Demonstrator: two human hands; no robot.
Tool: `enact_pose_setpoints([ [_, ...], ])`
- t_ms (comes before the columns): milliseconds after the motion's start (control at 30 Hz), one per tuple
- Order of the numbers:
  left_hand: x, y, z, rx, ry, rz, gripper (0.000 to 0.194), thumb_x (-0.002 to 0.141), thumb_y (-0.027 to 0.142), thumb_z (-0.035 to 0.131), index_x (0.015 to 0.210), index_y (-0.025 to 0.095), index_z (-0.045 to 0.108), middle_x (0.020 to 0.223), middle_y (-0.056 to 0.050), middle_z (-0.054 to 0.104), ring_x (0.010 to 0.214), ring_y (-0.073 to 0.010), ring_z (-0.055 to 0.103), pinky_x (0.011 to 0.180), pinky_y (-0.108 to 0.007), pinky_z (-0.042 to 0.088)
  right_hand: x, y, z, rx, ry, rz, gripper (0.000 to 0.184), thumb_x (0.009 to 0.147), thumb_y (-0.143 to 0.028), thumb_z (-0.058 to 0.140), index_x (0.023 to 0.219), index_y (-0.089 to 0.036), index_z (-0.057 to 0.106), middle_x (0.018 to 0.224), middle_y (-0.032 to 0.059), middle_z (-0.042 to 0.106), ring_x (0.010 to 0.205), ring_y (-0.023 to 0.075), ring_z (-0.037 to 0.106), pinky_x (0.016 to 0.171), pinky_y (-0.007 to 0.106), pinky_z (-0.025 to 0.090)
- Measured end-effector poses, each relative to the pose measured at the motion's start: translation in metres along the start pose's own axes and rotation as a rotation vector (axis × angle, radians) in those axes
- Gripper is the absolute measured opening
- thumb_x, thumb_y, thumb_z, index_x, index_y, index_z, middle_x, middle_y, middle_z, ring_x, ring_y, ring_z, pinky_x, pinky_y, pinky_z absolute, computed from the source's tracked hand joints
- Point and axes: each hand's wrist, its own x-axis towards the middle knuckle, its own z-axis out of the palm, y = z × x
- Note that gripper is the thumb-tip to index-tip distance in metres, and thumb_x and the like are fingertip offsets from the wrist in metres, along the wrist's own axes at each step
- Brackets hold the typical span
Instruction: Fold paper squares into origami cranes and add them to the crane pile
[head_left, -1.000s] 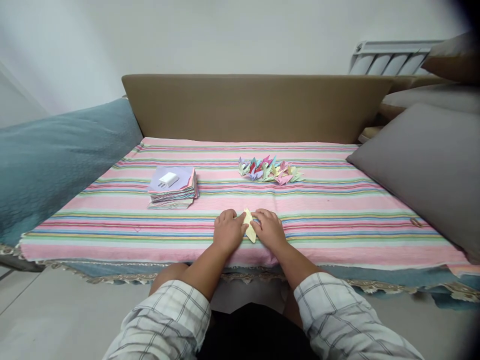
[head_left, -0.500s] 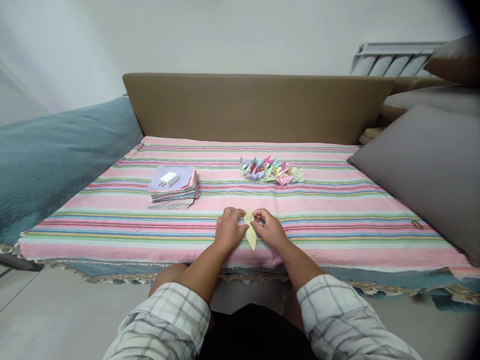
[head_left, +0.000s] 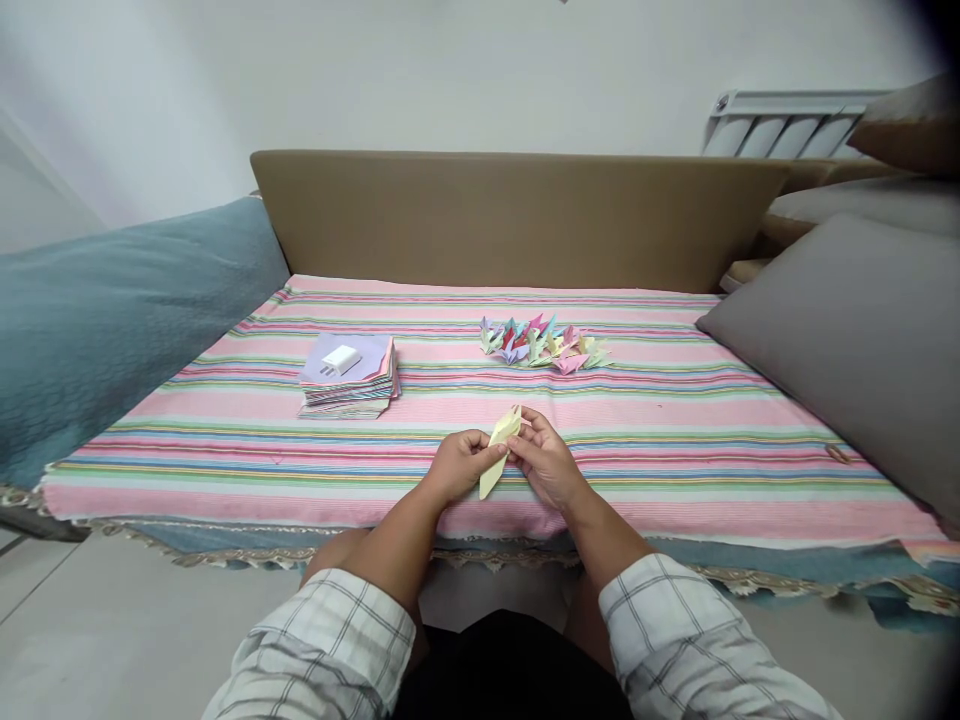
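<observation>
Prob. v. light, stiffish at folds, easily creased or torn: best to pinch paper point(head_left: 504, 428) lightly by folded edges. Looks pale yellow, narrow, layered, tapering at near end, angled rightward at far end. Held just above or on cloth point(head_left: 637, 410) (can't tell), betw. left hand point(head_left: 455, 465) & right hand point(head_left: 551, 465), w/ fingers of both clamped on it. Further out, note cranes point(head_left: 538, 348), plus stack point(head_left: 351, 397) off left w/ plug point(head_left: 342, 359) on top.

I am in a home, as these furnishings show: a blue covered armrest point(head_left: 150, 290) at ten o'clock, a brown sofa backrest point(head_left: 517, 220) at twelve, a radiator point(head_left: 795, 102) at two, a grey cushion point(head_left: 847, 340) at three, and, from nine to three, a striped cloth point(head_left: 225, 440).
</observation>
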Motion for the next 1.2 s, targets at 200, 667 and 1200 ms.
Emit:
enact_pose_setpoints([
  [200,-0.003,0.005,0.004,0.251,0.057,0.193,0.026,0.068,0.041,0.063,0.06,0.017,0.057,0.059,0.003,0.051,0.058,-0.0103,0.045,0.054,-0.021,0.033,0.001,0.003,0.0,-0.023,0.043,0.049,0.031,0.062,-0.043,0.074,0.076,-0.018,0.062,0.06,-0.004,0.056,0.052,0.0088,0.047,0.051,0.022,0.04],
  [667,-0.003,0.003,0.007,0.423,0.147,0.349,0.021,0.075,0.04,0.063,0.079,0.019,0.065,0.08,-0.003,0.061,0.079,-0.017,0.056,0.072,-0.028,0.043,0.002,0.002,0.006,0.003,0.225,0.0,0.033,0.059,-0.045,0.076,0.065,-0.017,0.058,0.052,-0.0065,0.049,0.045,0.0064,0.039,0.043,0.02,0.032],
  [1200,0.0,0.003,0.02,-0.238,0.288,0.092,0.027,0.07,0.04,0.064,0.081,0.018,0.053,0.064,0.003,0.056,0.055,-0.0095,0.053,0.055,-0.023,0.045,0.0,0.006,0.006,-0.053,0.15,-0.16,0.042,0.078,-0.055,0.054,0.095,-0.018,0.065,0.083,0.0057,0.066,0.069,0.0138,0.059,0.06,0.026,0.047],
])
